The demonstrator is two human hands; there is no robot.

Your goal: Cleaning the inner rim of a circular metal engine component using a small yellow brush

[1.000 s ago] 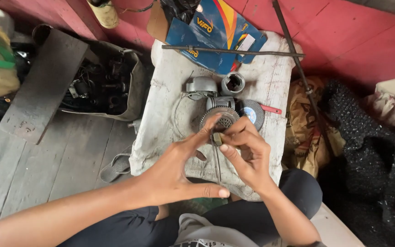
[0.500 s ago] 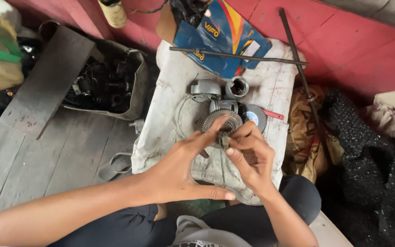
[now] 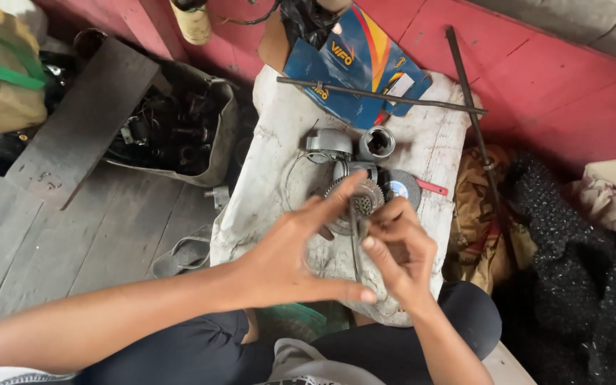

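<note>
My left hand [image 3: 301, 249] reaches over a round toothed metal gear part [image 3: 360, 202] on a white cloth-covered block [image 3: 272, 178], fingertips touching its rim, thumb stretched toward my right hand. My right hand [image 3: 397, 253] pinches a thin dark tool or wire [image 3: 354, 246] beside the gear's centre. Behind the gear lie a grey metal housing [image 3: 329, 142], a short metal cylinder [image 3: 377, 142] and a dark grinding disc [image 3: 402, 187].
A long thin metal rod [image 3: 379, 94] lies across blue printed packets [image 3: 354, 68] at the block's far end. A sack of dark metal parts [image 3: 172, 132] and a grey board [image 3: 83, 117] sit left. Dark cloth [image 3: 572, 249] lies right, against a red wall [image 3: 536, 64].
Both hands stay at the gear with small finger shifts. The camera view has drifted slightly, so the block sits a little lower in the frame.
</note>
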